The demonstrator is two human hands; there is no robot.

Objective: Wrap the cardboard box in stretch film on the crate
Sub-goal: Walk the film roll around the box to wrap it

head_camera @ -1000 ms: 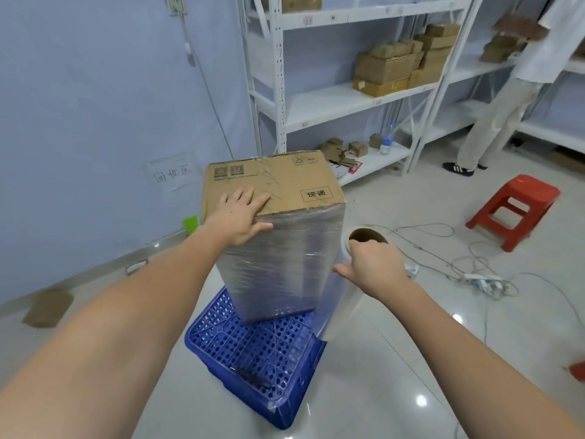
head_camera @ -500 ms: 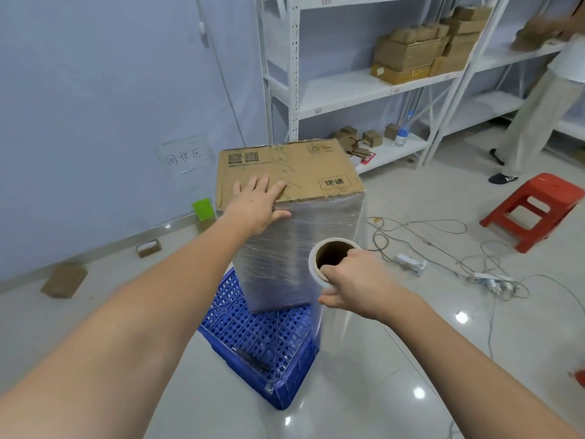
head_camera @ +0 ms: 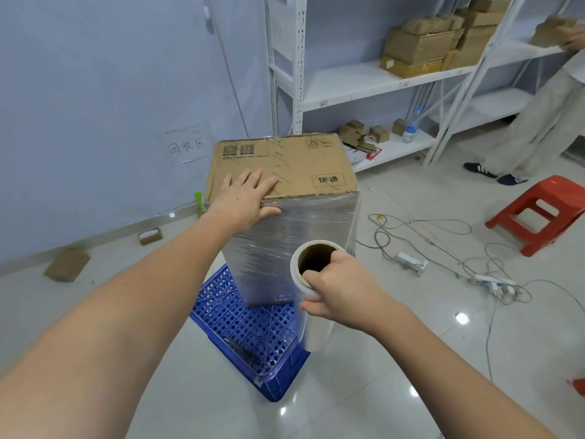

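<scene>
A tall cardboard box (head_camera: pixel 294 166) stands upright on an upturned blue plastic crate (head_camera: pixel 247 324). Its sides are covered with shiny stretch film; its brown top is bare. My left hand (head_camera: pixel 245 201) lies flat on the near left edge of the top, fingers spread, thumb over the film. My right hand (head_camera: pixel 338 286) grips the upper end of the stretch film roll (head_camera: pixel 311 299), thumb hooked into its cardboard core. The roll hangs upright in front of the box's near right corner, with film running from it to the box.
White metal shelving (head_camera: pixel 364 87) with small cartons stands behind the box. A red plastic stool (head_camera: pixel 538 210) is at the right, with cables and a power strip (head_camera: pixel 490 283) across the floor. Another person's legs (head_camera: pixel 531 131) stand at the far right. Cardboard scraps (head_camera: pixel 66 264) lie along the left wall.
My right hand has carried the roll from the box's right side round to its near face, leftward and toward me. My left hand has stayed flat on the box top.
</scene>
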